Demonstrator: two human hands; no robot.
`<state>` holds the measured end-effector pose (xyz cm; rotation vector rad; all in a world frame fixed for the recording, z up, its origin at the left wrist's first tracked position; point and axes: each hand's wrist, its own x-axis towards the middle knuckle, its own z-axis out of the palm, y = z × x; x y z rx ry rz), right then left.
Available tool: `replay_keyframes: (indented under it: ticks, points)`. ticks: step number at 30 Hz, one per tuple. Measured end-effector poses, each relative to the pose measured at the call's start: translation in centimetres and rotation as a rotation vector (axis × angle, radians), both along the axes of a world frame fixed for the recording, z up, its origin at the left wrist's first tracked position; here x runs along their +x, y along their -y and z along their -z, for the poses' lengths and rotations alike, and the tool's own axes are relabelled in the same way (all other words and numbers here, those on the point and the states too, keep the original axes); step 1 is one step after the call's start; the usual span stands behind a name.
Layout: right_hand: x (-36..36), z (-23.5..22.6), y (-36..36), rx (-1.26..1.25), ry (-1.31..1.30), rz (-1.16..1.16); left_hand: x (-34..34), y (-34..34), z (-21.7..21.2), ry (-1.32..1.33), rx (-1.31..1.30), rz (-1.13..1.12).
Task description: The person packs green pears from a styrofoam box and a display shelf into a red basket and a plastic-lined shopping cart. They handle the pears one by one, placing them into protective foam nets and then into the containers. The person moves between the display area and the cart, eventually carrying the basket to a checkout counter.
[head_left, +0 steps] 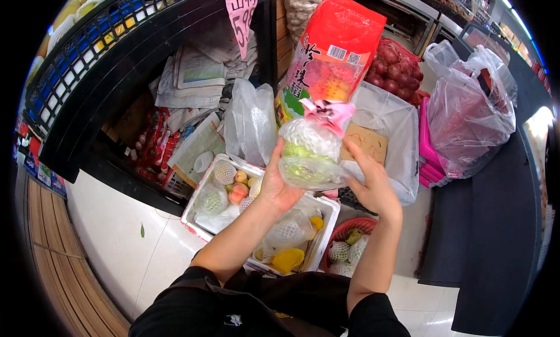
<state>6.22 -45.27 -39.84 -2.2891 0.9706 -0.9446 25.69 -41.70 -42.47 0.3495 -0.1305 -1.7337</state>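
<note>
Holding wrapped fruit [307, 155] in the left hand [279, 185], probably to steady it, with the right hand [376, 191] spread at its other side, unclear whether gripping.

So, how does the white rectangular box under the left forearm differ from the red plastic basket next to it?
The white rectangular box has straight sides; the red plastic basket has a curved rim. The box looks larger than the basket, though the right forearm partly hides the basket. Both hold fruit in white netting.
</note>
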Motion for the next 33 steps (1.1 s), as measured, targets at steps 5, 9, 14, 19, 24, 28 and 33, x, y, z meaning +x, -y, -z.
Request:
replay_keyframes:
  ticks: [5, 9, 14, 19, 24, 28, 33]
  points:
    - [-0.9, -2.6, -1.0, -0.302, 0.005, 0.263, 0.2, 0.8, 0.6, 0.029, -0.016, -0.043]
    - [3.4, -3.4, -3.0, -0.254, 0.242, -0.088, 0.4, 1.2, 1.1, 0.041, 0.016, -0.081]
    - [5.7, 0.2, -1.4, -0.199, 0.039, -0.004, 0.7, 1.3, 2.3, 0.115, 0.011, -0.101]
    - [5.3, 0.2, -1.3, 0.046, 0.036, -0.088, 0.1, 1.0, 0.7, 0.082, 0.017, -0.183]
    - [7.1, -0.7, -2.2, -0.286, 0.129, 0.100, 1.2, -0.1, 0.6, 0.070, -0.050, -0.158]
    - [7.4, -0.3, -2.1, -0.461, 0.224, 0.135, 0.3, -0.8, -0.9, 0.037, -0.086, -0.126]
    - [7.9, -0.8, -3.0, -0.307, 0.246, 0.163, -0.2, -0.9, 0.6, 0.203, -0.123, -0.176]
